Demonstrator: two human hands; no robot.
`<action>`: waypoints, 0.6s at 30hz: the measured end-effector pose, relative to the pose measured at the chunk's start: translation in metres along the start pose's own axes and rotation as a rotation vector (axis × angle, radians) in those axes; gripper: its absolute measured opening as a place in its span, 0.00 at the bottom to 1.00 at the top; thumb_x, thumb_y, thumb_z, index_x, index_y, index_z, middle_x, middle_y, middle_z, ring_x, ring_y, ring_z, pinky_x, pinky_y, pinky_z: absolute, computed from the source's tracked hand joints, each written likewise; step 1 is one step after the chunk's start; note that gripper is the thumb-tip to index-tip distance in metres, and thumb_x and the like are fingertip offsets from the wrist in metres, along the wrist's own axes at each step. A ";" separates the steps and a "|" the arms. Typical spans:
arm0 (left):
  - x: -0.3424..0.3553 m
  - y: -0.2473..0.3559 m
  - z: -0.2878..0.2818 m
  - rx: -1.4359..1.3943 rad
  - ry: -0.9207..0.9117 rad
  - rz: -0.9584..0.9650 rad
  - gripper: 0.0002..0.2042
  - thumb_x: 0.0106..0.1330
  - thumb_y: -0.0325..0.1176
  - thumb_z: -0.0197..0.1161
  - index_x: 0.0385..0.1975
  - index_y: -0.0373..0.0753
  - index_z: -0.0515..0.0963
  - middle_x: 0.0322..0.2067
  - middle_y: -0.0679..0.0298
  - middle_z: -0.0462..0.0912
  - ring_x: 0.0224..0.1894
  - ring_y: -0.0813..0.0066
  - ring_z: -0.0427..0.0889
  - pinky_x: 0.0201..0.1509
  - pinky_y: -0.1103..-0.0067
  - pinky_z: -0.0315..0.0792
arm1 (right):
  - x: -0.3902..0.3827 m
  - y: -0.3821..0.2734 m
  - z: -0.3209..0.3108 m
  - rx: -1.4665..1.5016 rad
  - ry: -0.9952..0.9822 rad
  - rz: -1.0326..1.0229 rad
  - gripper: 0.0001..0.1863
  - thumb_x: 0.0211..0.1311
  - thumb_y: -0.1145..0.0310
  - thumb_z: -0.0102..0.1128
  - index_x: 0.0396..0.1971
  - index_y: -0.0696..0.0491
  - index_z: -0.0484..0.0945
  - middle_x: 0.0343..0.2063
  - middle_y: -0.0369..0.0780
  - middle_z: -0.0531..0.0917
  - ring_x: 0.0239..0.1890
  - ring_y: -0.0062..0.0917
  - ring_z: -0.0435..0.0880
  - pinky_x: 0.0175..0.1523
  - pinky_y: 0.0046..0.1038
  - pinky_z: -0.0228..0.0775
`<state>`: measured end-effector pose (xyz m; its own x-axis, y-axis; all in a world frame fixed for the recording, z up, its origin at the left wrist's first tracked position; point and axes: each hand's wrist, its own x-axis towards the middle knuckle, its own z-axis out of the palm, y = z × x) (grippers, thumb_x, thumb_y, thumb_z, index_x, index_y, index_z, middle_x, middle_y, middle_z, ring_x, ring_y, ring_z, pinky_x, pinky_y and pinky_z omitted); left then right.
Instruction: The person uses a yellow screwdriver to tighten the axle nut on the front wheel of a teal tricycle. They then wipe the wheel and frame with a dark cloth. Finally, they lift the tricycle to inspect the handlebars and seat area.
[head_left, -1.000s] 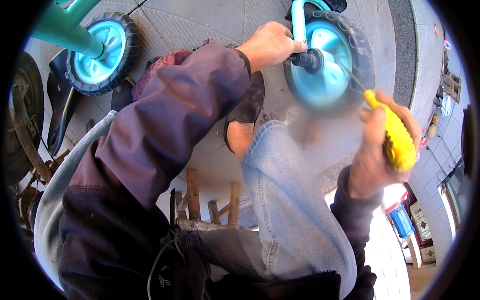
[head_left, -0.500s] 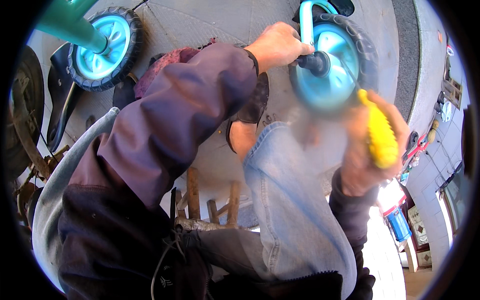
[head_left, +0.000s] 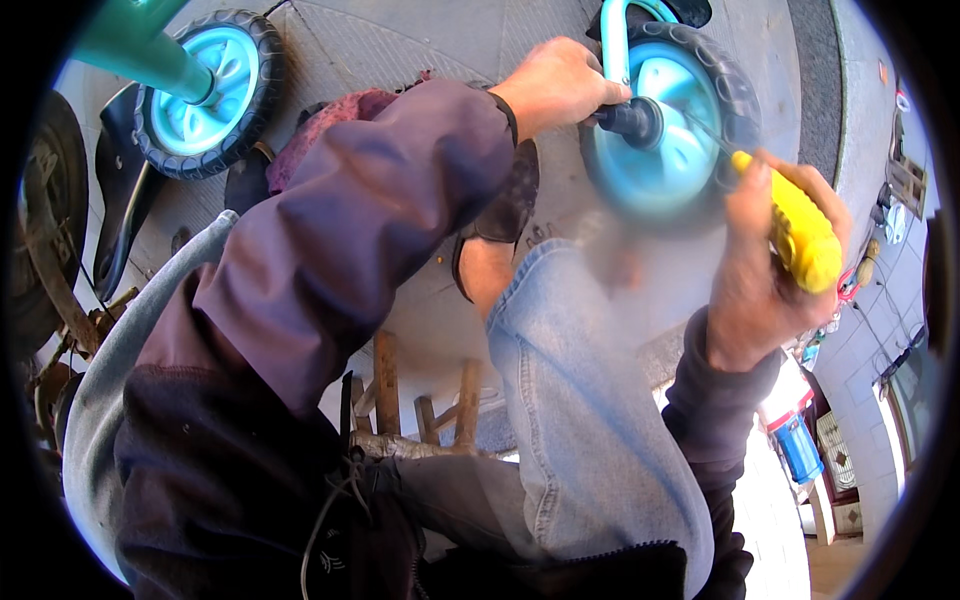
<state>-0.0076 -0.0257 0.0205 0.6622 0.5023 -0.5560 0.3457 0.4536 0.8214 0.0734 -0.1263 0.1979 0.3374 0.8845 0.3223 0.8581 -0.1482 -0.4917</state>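
A turquoise wheel (head_left: 662, 160) with a black tyre stands at the upper right. Its light-blue fork tube (head_left: 615, 50) runs down to a black hub cap (head_left: 635, 122). My left hand (head_left: 560, 85) is closed at the tube's lower end, thumb beside the hub; its other fingers are partly hidden. In my right hand (head_left: 765, 280) is a screwdriver (head_left: 803, 230), its yellow handle wrapped by my fingers. The thin shaft points up and left across the tyre toward the wheel's spokes; its tip is too blurred to place.
A second turquoise wheel (head_left: 205, 95) on a green tube (head_left: 150, 55) is at the upper left, near a black bicycle saddle (head_left: 120, 170). A dark red cloth (head_left: 325, 130) lies behind my left sleeve. Wooden stool legs (head_left: 385, 380) show below. A grey kerb strip (head_left: 820, 90) runs along the right.
My right hand has shifted right and slightly up with the screwdriver, its handle now farther from the hub. The left hand stays in place at the fork tube.
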 end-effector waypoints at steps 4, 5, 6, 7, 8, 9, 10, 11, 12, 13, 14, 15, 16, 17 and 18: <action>0.000 -0.001 0.001 0.001 0.011 0.013 0.21 0.58 0.40 0.66 0.38 0.24 0.79 0.28 0.55 0.82 0.30 0.71 0.80 0.39 0.76 0.73 | 0.009 0.004 0.002 0.182 0.137 0.075 0.10 0.53 0.77 0.67 0.33 0.62 0.77 0.26 0.41 0.82 0.25 0.19 0.80 0.33 0.17 0.73; 0.001 -0.001 0.000 0.000 0.003 0.016 0.21 0.58 0.40 0.66 0.38 0.24 0.79 0.28 0.55 0.82 0.30 0.71 0.81 0.39 0.76 0.73 | 0.017 0.001 -0.001 0.141 0.112 0.074 0.09 0.53 0.76 0.67 0.32 0.62 0.77 0.25 0.40 0.82 0.25 0.18 0.80 0.33 0.17 0.73; 0.000 -0.002 -0.001 0.002 0.017 0.030 0.21 0.57 0.40 0.66 0.38 0.24 0.79 0.28 0.54 0.82 0.30 0.71 0.81 0.39 0.76 0.73 | 0.023 -0.002 -0.003 0.107 0.084 0.074 0.09 0.53 0.75 0.67 0.31 0.62 0.77 0.24 0.40 0.81 0.24 0.18 0.80 0.33 0.17 0.73; -0.001 -0.003 -0.002 0.004 0.031 0.044 0.21 0.57 0.40 0.66 0.38 0.24 0.78 0.28 0.54 0.82 0.30 0.71 0.81 0.38 0.76 0.73 | 0.030 0.005 -0.006 0.042 0.019 0.033 0.14 0.56 0.68 0.66 0.36 0.64 0.77 0.27 0.46 0.82 0.25 0.23 0.82 0.31 0.18 0.76; 0.000 -0.004 0.001 0.003 0.034 0.062 0.21 0.57 0.40 0.66 0.38 0.24 0.78 0.28 0.54 0.82 0.31 0.71 0.81 0.38 0.76 0.74 | 0.036 -0.001 0.000 -0.033 0.036 0.081 0.16 0.56 0.65 0.67 0.36 0.63 0.78 0.26 0.44 0.82 0.24 0.23 0.82 0.30 0.17 0.75; -0.001 -0.004 0.002 -0.002 0.034 0.051 0.21 0.57 0.40 0.67 0.39 0.24 0.78 0.28 0.54 0.82 0.30 0.71 0.81 0.38 0.76 0.74 | 0.045 0.006 0.002 -0.088 -0.028 -0.037 0.18 0.55 0.62 0.68 0.37 0.62 0.78 0.26 0.42 0.82 0.25 0.22 0.82 0.31 0.17 0.74; -0.001 -0.003 0.003 0.001 0.034 0.051 0.21 0.57 0.40 0.67 0.39 0.24 0.78 0.28 0.54 0.82 0.30 0.71 0.81 0.38 0.76 0.74 | 0.054 0.011 0.005 -0.137 -0.082 -0.077 0.20 0.55 0.59 0.68 0.37 0.61 0.78 0.26 0.42 0.82 0.26 0.22 0.82 0.31 0.17 0.74; 0.000 -0.003 0.004 0.004 0.033 0.051 0.21 0.57 0.40 0.67 0.39 0.24 0.78 0.28 0.54 0.82 0.30 0.71 0.81 0.38 0.77 0.74 | 0.062 0.016 0.007 -0.185 -0.135 -0.119 0.21 0.54 0.56 0.68 0.38 0.60 0.79 0.27 0.41 0.82 0.26 0.21 0.82 0.31 0.16 0.74; 0.001 -0.002 0.003 0.010 0.038 0.051 0.21 0.57 0.40 0.67 0.38 0.24 0.78 0.28 0.54 0.82 0.30 0.71 0.81 0.38 0.77 0.74 | 0.070 0.017 0.012 -0.224 -0.179 -0.085 0.22 0.54 0.54 0.68 0.38 0.59 0.79 0.27 0.40 0.82 0.27 0.21 0.82 0.32 0.16 0.74; 0.002 -0.003 0.003 0.012 0.041 0.052 0.21 0.57 0.40 0.67 0.38 0.24 0.78 0.27 0.54 0.82 0.30 0.71 0.81 0.38 0.77 0.74 | 0.075 0.019 0.013 -0.225 -0.211 -0.066 0.23 0.54 0.53 0.68 0.39 0.59 0.79 0.27 0.40 0.83 0.27 0.21 0.82 0.32 0.16 0.74; 0.003 -0.004 0.003 0.015 0.043 0.054 0.21 0.57 0.40 0.67 0.38 0.24 0.79 0.27 0.54 0.82 0.29 0.71 0.81 0.38 0.77 0.74 | 0.079 0.022 0.013 -0.226 -0.242 -0.046 0.24 0.54 0.52 0.67 0.39 0.58 0.79 0.28 0.40 0.83 0.28 0.21 0.82 0.33 0.16 0.74; 0.003 -0.005 0.003 0.013 0.046 0.055 0.21 0.57 0.40 0.67 0.38 0.24 0.79 0.27 0.55 0.82 0.29 0.71 0.81 0.37 0.77 0.74 | 0.084 0.027 0.011 -0.191 -0.265 -0.041 0.24 0.54 0.51 0.67 0.39 0.58 0.79 0.28 0.40 0.83 0.29 0.20 0.82 0.34 0.16 0.74; 0.003 -0.006 0.002 0.023 0.044 0.043 0.21 0.57 0.41 0.67 0.37 0.24 0.79 0.27 0.55 0.82 0.29 0.71 0.81 0.37 0.77 0.74 | 0.085 0.028 0.008 -0.179 -0.247 -0.052 0.24 0.54 0.51 0.67 0.39 0.57 0.79 0.28 0.40 0.83 0.28 0.20 0.82 0.34 0.16 0.74; 0.002 -0.007 0.001 0.032 0.042 0.030 0.21 0.56 0.41 0.67 0.37 0.25 0.79 0.27 0.55 0.82 0.29 0.71 0.81 0.37 0.77 0.74 | 0.086 0.027 0.005 -0.167 -0.231 -0.061 0.24 0.54 0.51 0.67 0.39 0.57 0.79 0.28 0.40 0.83 0.28 0.20 0.82 0.34 0.16 0.74; 0.002 -0.006 0.000 0.042 0.040 0.021 0.21 0.56 0.41 0.67 0.37 0.25 0.79 0.26 0.55 0.82 0.29 0.71 0.81 0.37 0.77 0.74 | 0.087 0.027 0.002 -0.155 -0.213 -0.068 0.23 0.54 0.51 0.67 0.39 0.57 0.79 0.28 0.40 0.83 0.28 0.19 0.82 0.34 0.16 0.74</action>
<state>-0.0086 -0.0272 0.0148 0.6425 0.5407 -0.5430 0.3606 0.4119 0.8369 0.1247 -0.0523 0.2111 0.2016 0.9655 0.1645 0.9307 -0.1366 -0.3393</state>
